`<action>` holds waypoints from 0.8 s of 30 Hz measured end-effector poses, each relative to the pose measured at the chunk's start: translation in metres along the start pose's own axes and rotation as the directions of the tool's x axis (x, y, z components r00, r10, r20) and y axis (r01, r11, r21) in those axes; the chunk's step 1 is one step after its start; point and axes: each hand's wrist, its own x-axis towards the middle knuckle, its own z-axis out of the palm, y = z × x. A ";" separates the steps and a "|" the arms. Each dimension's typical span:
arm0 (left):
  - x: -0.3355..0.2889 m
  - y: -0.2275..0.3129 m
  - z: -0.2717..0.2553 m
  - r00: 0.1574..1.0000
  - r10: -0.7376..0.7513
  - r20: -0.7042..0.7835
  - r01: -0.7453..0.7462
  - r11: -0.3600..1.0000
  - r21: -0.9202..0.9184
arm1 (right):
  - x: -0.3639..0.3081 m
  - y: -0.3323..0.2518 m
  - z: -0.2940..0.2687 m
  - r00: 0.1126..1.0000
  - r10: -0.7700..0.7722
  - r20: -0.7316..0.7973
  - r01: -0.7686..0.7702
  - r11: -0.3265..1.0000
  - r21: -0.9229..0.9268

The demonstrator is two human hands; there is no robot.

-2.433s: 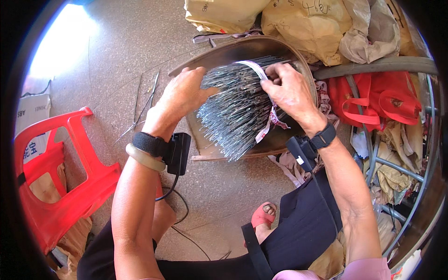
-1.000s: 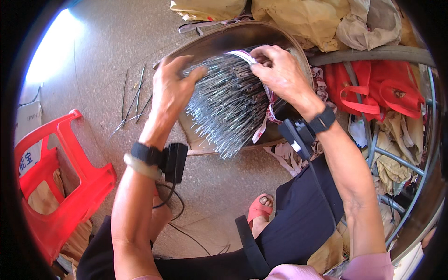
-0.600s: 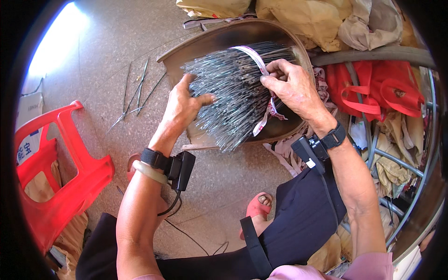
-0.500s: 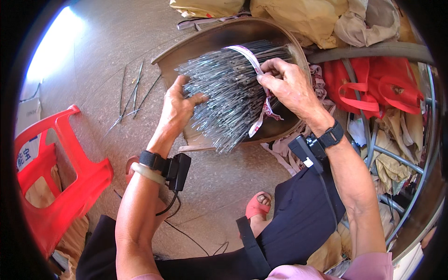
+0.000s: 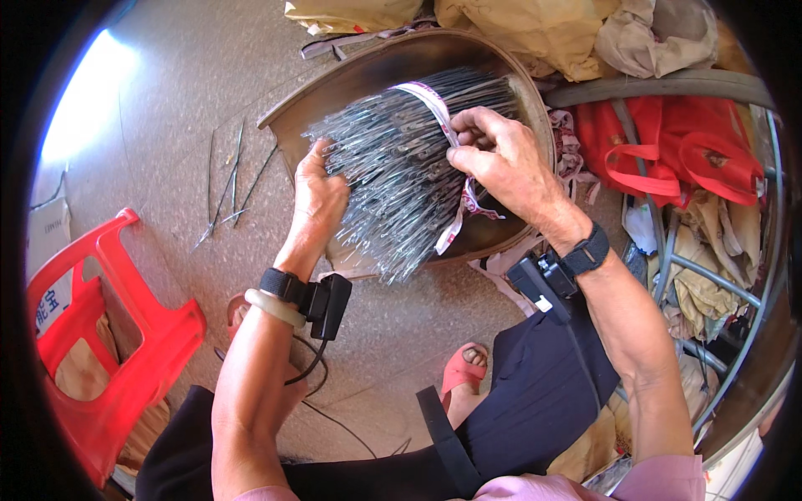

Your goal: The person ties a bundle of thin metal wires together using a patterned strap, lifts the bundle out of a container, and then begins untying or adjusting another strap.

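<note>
A thick bundle of thin grey metal wires (image 5: 393,175) lies in a brown scoop-shaped container (image 5: 351,83). Round the bundle runs a white strip with purple print (image 5: 428,98), its loose tails hanging on the near side. My right hand (image 5: 510,159) pinches this strip between thumb and fingers on top of the wires. At the left end of the bundle, my left hand (image 5: 320,196) is closed with its fingertips on the wire ends; how many it grips is hidden. Each wrist wears a black strap with a small black device.
Several loose wires (image 5: 225,188) lie on the floor left of the container. A red plastic stool (image 5: 142,309) stands at the left. To the right are a red bag (image 5: 668,142) and a metal frame (image 5: 710,280) with cloth pieces. Yellowish sacks (image 5: 535,33) sit behind the container. A black cable trails below my left wrist.
My left hand has gone from spread fingers to closed at the wire ends. My right hand still pinches the strip. The whole view has shifted slightly.
</note>
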 end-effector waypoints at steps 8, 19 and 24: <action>0.008 -0.013 -0.001 0.999 0.043 0.031 -0.043 0.999 0.006 | 0.001 -0.003 0.002 1.000 0.016 -0.004 -0.016 0.998 -0.058; -0.006 0.069 -0.048 0.919 0.386 -0.074 -0.306 0.822 0.481 | -0.055 0.044 -0.008 0.967 0.256 0.014 -0.253 0.946 0.200; -0.061 0.108 0.022 0.732 0.612 0.299 -0.615 0.406 0.676 | -0.065 0.039 0.005 0.988 0.151 -0.013 -0.151 0.989 0.014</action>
